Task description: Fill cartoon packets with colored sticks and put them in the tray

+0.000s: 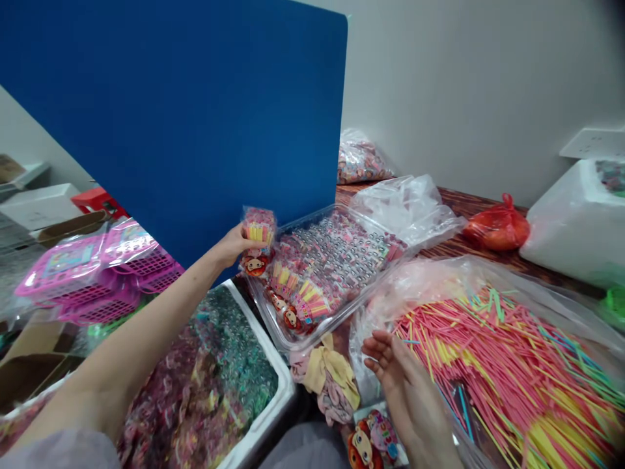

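Out to the left, my left hand (pixel 233 246) grips a small clear packet (pixel 260 229) with short yellow and pink sticks and a cartoon face printed on it. It is held over the left edge of a clear plastic tray (pixel 271 326). In that tray lie similar packets (pixel 297 296) at the near end and many small clear pieces. My right hand (pixel 398 371) is empty, its fingers slightly curled and apart, beside a plastic bag of thin coloured sticks (pixel 493 358). Below it are packets or cards with a red-haired cartoon face (pixel 366 443).
A white foam box (pixel 280 371) of small green and dark red pieces stands front left. Crumpled cloth (pixel 334 384) lies between box and bag. A blue panel (pixel 219 117) rises behind. Pink baskets (pixel 92 273) sit left; a red bag (pixel 498 228) lies at the back right.
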Tool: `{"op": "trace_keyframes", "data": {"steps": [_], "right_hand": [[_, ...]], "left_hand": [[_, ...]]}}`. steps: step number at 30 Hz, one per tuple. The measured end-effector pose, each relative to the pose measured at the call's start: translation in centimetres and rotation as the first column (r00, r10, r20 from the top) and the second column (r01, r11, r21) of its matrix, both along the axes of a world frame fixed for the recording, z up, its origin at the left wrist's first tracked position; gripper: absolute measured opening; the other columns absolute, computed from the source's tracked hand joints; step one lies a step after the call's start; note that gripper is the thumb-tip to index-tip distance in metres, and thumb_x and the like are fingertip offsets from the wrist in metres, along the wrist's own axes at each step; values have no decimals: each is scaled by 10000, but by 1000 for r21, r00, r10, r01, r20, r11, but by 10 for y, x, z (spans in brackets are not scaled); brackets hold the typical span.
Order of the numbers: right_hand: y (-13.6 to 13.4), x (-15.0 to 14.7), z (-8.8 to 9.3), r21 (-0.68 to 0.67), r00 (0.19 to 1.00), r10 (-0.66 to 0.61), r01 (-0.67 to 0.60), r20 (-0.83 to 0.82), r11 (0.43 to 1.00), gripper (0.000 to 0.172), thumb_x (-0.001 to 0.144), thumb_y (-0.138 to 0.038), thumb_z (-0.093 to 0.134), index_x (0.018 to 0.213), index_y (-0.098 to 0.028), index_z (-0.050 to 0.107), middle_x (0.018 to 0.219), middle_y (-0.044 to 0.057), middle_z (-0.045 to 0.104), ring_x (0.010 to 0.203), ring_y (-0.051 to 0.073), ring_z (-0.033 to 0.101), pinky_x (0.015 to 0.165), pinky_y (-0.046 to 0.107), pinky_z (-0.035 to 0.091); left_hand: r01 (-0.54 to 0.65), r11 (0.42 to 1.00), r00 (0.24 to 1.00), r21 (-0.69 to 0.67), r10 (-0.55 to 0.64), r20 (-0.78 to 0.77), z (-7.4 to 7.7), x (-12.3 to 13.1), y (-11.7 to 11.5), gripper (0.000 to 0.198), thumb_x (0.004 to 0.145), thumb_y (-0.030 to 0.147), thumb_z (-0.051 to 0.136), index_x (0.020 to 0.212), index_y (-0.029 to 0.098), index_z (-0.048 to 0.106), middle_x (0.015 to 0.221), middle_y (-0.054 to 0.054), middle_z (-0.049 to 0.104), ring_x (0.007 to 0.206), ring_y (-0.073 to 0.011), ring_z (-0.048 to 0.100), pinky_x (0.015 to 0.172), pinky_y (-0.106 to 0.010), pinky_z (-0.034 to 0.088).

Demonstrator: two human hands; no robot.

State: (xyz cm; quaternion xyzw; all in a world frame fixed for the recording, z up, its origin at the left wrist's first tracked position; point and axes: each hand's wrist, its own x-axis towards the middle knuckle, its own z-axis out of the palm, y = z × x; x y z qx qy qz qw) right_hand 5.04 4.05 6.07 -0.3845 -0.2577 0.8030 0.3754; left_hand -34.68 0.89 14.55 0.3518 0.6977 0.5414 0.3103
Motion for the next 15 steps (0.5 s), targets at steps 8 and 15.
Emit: {"op": "trace_keyframes", "data": {"steps": [8,15], "right_hand": [[-1,-8,-5,-31,998,53,-52,25,998,367,638,-464,831,851,-183,729,817,62,710,780,202,644,685,317,528],[-1,-15,-14,-57,992,115,-113,42,992,366,590,-425,869,830,-187,729,812,55,711,777,192,643,693,300,531]], "left_hand": [[271,934,951,-233,-222,217,-42,-27,35,497,428,252,891,853,107,679,824,-107,731,704,-190,662,641,-300,537],[410,841,905,-353,-329,269,-27,-58,39,395,463,200,866,817,155,696,825,-87,748,729,-214,675,655,-319,547]]}}
